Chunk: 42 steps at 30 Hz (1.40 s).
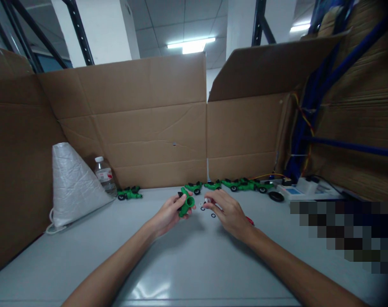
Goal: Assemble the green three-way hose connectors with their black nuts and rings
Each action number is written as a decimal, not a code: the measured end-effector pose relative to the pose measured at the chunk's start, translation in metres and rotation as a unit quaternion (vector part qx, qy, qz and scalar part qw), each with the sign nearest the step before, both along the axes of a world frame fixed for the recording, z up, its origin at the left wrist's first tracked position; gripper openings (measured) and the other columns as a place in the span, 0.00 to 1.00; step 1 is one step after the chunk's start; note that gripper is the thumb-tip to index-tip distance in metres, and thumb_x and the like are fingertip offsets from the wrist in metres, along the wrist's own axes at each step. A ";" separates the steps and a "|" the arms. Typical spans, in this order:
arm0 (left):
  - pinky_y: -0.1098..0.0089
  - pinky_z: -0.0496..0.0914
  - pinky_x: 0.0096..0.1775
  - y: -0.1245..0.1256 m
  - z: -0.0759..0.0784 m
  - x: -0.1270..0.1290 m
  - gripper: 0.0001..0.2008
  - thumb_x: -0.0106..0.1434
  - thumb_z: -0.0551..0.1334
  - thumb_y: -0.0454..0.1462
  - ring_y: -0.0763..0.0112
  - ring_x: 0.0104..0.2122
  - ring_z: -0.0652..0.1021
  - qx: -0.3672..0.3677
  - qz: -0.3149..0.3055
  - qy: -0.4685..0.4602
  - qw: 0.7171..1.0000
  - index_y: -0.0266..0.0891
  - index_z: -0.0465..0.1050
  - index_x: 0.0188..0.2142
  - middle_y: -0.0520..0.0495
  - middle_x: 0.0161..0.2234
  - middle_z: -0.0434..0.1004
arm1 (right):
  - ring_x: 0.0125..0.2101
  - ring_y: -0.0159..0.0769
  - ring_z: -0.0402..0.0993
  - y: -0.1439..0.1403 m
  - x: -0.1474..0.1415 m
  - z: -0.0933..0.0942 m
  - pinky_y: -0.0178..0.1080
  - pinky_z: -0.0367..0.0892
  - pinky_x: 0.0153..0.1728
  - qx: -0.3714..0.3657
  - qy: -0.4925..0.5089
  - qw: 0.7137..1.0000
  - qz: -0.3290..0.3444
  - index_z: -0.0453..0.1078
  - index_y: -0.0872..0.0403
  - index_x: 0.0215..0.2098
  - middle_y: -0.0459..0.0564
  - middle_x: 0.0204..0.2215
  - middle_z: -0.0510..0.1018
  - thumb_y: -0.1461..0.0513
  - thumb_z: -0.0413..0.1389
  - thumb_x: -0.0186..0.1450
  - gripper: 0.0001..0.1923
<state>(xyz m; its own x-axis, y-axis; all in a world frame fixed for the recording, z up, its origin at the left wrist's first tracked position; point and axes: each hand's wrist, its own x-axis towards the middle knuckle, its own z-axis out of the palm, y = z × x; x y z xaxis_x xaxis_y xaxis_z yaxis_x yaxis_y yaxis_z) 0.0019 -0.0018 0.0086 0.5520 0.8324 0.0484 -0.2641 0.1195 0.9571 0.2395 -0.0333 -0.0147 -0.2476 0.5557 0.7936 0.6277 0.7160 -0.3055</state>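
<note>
In the middle of the view, my left hand [168, 215] grips a green plastic valve body [186, 204] with a round open port turned toward my right side. A black part shows on it by my thumb. My right hand [228, 213] is a short way to the right, thumb and fingertips pinched on a small whitish part [208, 200], too small to name. Between the hands a small black ring [213, 215] lies on the grey table [168, 264]. Something red [250, 220] shows partly behind my right wrist.
Green valve bodies [245, 184] with black parts line the back edge, and more [129, 193] sit at left. A silvery bag [72, 187] and a water bottle [104, 175] stand at left. Right are a black ring [276, 196], a white power strip [308, 187] and blue rack posts [304, 123]. Cardboard walls [149, 128] enclose the table.
</note>
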 end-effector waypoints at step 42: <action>0.72 0.58 0.29 -0.002 -0.011 0.014 0.24 0.62 0.72 0.46 0.72 0.32 0.74 0.033 0.012 0.015 0.999 0.34 0.73 0.52 0.45 0.40 0.75 | 0.38 0.39 0.75 -0.015 -0.027 0.005 0.40 0.69 0.42 -0.076 0.136 0.985 0.079 0.73 0.50 0.39 0.47 0.35 0.76 0.62 0.59 0.73 0.03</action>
